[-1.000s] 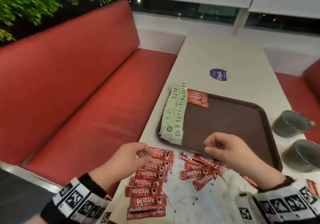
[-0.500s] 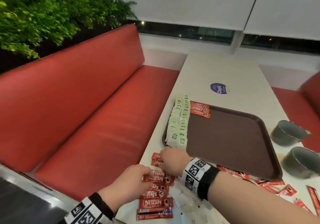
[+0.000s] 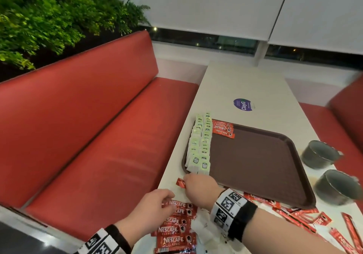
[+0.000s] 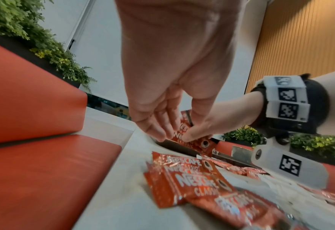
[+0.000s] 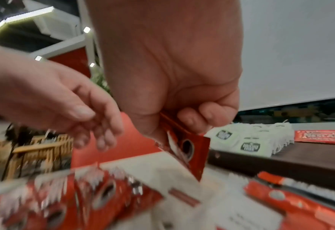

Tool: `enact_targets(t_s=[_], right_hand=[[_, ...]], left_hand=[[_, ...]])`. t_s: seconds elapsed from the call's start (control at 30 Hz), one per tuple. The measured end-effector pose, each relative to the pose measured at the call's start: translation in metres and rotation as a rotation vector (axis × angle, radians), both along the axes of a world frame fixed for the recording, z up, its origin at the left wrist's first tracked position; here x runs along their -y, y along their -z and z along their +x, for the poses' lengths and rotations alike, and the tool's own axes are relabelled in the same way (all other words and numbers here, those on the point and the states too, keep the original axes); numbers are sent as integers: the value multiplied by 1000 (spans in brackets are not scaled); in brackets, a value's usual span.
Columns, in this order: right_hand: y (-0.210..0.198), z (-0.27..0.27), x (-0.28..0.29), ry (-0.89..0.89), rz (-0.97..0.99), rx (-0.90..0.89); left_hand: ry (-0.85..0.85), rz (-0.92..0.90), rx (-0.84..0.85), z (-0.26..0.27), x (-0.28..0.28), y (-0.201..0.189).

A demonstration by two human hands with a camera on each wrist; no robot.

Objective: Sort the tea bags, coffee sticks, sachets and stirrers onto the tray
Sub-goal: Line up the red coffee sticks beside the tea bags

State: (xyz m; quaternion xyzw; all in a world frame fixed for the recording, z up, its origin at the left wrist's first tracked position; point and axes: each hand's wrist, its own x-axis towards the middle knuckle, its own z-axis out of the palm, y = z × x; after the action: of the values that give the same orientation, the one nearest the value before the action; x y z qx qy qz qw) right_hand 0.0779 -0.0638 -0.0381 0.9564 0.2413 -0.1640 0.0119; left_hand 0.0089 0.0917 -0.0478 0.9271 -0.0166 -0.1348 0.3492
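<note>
Right hand [image 3: 200,190] fingers pinch one coffee sachet [image 5: 184,146]; left hand [image 3: 152,207] fingers relaxed; two cups [image 3: 319,154].

The right hand [image 3: 200,190] has lifted one coffee stick [image 3: 181,183] off the row — left hand [image 3: 155,202] loosened.

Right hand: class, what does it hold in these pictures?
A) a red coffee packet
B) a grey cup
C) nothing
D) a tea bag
A: the right hand pinches a red coffee packet between thumb and curled fingers, just in front of the tray, while the tea bags lie on the tray untouched.
</note>
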Motion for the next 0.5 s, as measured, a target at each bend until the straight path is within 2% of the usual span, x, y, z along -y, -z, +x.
enact_targets(t_s=[0.07,0.13,0.2,0.27,0.37,0.5], right_hand=[[-10,1,9,74,153,-19],[-23,1,17,108,332,-82],[-37,-4,24,116,480,-175],[-48,-9,29,169,546,-218],[-56,-9,34,191,501,-162],[-60,0,40,27,235,-4]], left_hand=[[-65,-127,-7,10,5,-7],[-83,-315,-84,21,13,-14],[-66,-650,-247,29,24,-19],[-49,-996,-415,35,37,-21],[-103,-1310,-560,42,57,-27],[-152,-1458,-599,49,83,-25]])
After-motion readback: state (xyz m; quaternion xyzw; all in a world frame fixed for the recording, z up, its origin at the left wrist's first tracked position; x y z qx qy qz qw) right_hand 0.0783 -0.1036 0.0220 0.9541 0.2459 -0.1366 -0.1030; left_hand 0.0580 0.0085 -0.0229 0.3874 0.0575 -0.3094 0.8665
